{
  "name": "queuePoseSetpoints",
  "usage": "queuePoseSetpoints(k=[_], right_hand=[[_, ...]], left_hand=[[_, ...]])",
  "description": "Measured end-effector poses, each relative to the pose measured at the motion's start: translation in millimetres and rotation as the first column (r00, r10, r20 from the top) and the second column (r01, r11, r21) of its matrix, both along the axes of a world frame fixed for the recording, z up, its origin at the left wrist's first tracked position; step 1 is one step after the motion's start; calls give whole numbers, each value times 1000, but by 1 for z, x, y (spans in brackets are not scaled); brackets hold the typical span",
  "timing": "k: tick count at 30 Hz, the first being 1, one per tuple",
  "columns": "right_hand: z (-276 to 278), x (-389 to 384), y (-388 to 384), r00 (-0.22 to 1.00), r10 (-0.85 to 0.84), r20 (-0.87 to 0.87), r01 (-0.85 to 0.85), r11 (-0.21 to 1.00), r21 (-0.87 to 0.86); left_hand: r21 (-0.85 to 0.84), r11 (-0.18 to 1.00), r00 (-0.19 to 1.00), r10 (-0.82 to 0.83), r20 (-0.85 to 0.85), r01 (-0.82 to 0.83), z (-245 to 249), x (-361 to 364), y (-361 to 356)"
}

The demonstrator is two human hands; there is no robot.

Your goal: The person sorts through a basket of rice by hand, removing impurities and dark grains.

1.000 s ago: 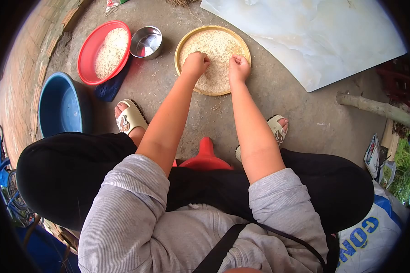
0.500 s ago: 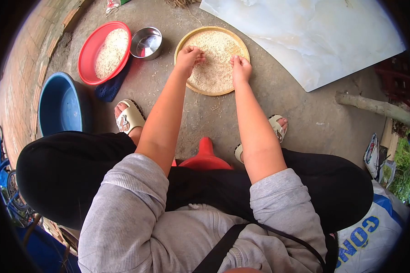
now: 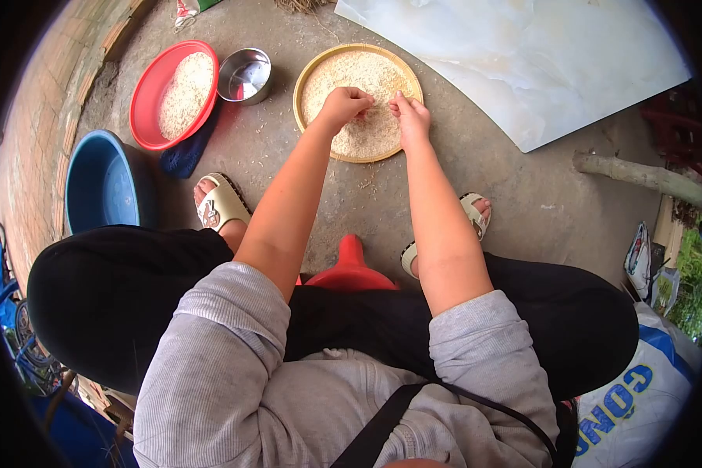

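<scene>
A round woven tray (image 3: 300,97) full of pale grains (image 3: 363,74) lies on the concrete floor in front of me. My left hand (image 3: 345,108) is over the tray's middle, its fingers pinched together; whatever it holds is too small to name. Just right of it, my right hand (image 3: 409,121) is over the tray's right side, thumb and finger pinched, their contents also too small to make out. A small gap separates the two hands.
Left of the tray are a steel bowl (image 3: 245,76), a red basin (image 3: 148,101) with grains, and a blue tub (image 3: 101,183). A marbled white sheet (image 3: 522,62) lies at the upper right, near a wooden pole (image 3: 639,175). A red stool (image 3: 351,269) is beneath me.
My left hand has moved right, closer to my right hand. My right hand has barely shifted and stays over the tray's right side.
</scene>
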State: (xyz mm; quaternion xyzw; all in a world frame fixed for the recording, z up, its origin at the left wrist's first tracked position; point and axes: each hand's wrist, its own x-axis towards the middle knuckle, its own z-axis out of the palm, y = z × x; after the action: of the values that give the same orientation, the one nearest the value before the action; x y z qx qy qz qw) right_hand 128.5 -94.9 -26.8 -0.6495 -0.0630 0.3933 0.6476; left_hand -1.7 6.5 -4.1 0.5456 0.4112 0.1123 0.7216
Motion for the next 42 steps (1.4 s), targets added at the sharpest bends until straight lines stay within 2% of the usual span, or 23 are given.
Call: queuePoseSetpoints(k=[1,3,4,8,10,14,17,19,20,21,23,24,25,27,28,30,31,33,34,36,37,39,42], right_hand=[[0,0,0,1000,-3,0,3,1000,-1],[0,1,-1,999,21,-42,-20,1000,7],[0,1,-2,999,18,-40,-18,1000,5],[2,3,-4,996,34,-85,-31,999,41],[0,4,-6,995,38,-94,-33,998,51],[-1,7,-6,990,41,-135,-31,997,73],[2,10,-7,979,25,-201,-6,996,93],[4,12,-8,971,15,-240,9,995,98],[6,13,-8,962,16,-274,14,994,108],[6,14,-9,952,18,-307,20,993,118],[7,14,-9,952,4,-305,36,991,125],[6,15,-9,953,-8,-302,51,990,133],[4,15,-10,953,-8,-301,50,990,133],[4,11,-10,972,-135,191,135,991,12],[7,11,-10,972,-133,191,133,991,12],[14,17,-13,746,-50,664,189,972,-139],[17,18,-15,745,-48,665,188,972,-140],[20,20,-17,633,81,770,110,975,-193],[20,18,-18,633,82,770,108,975,-193],[16,11,-25,449,233,863,6,964,-264],[13,8,-28,448,234,863,5,964,-264],[9,-2,-33,306,347,887,-98,938,-333],[7,-10,-32,278,398,874,-120,917,-380]], left_hand=[[-1,1000,1000,-3,0,3,-4,2,-3],[297,945,969,-67,-239,139,-10,5,-9],[397,902,964,-67,-256,168,-13,6,-11],[519,829,965,-87,-247,207,-15,14,-19],[738,625,960,-69,-271,254,-22,18,-22],[801,557,965,-5,-261,219,-30,22,-27],[760,617,955,43,-292,204,-19,24,-25],[456,889,964,88,-251,37,-11,24,-21],[333,943,976,71,-206,2,-8,23,-15],[333,943,976,70,-208,4,-11,21,-8],[-166,980,973,138,185,-107,-19,17,2],[-340,924,942,259,213,-177,-12,15,3],[-340,924,942,260,214,-178,-10,15,6],[-528,831,887,367,282,-175,-5,7,13],[-507,851,901,321,293,-138,-4,3,15],[-482,862,928,296,228,-157,-1,-1,17],[-454,874,949,270,161,-171,1,-1,18],[-452,878,956,250,155,-156,2,-5,19],[-452,881,962,229,147,-141,0,-6,21],[-455,880,967,218,131,-137,-4,-9,24],[-458,879,972,205,116,-130,-7,-10,25],[-468,873,971,211,111,-136,-12,-13,25],[-468,868,967,238,93,-169,-14,-15,24]])
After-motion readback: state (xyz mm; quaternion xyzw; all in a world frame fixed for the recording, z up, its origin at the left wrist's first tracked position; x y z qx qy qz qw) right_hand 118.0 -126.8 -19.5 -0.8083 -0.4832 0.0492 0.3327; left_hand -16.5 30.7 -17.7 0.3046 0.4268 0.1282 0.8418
